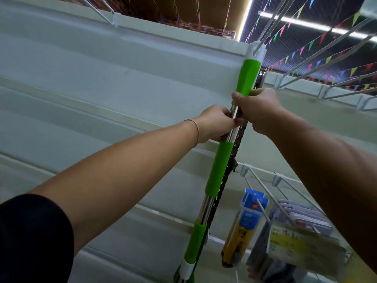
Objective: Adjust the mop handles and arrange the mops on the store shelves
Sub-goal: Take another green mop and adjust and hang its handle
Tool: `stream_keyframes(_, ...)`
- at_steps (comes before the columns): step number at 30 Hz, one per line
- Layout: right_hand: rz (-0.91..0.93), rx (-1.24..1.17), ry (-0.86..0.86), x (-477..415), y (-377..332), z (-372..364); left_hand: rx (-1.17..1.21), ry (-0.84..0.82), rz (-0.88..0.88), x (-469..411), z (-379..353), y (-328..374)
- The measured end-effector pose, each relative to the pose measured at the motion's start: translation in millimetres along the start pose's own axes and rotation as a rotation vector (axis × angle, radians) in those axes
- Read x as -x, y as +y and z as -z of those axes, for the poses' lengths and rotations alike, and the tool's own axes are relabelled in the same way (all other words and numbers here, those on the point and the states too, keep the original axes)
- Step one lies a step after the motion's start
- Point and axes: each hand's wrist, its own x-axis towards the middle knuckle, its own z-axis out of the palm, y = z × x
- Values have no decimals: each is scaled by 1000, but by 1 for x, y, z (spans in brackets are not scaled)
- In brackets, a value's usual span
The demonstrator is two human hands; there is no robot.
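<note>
The mop handle [220,166] — a chrome tube with green sleeves — is held nearly upright before the white panel [102,78], just beside a slotted upright [237,148]. Its white cap [257,50] is seen at a wire hook [266,34] at the top. The bare tube is gripped by the left hand [216,122] just above the middle sleeve. The lower end of the top sleeve is clasped by the right hand [259,108] — the two are set close together. Packets [247,219] are hung at lower right.
</note>
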Motion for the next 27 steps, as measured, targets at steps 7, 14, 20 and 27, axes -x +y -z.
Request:
stream_keyframes(7,-69,60,10,7,-1,-3,-68,-13,8,10,3,1)
stream_keyframes(14,-173,239,-112,40,13,4,-9,-160,68,50,34,-30)
stream_keyframes(20,-165,468,-132,86,19,35,-164,-255,44,88,59,-25)
stream_keyframes(27,-95,684,-52,154,9,82,-430,-389,-171,133,58,-16)
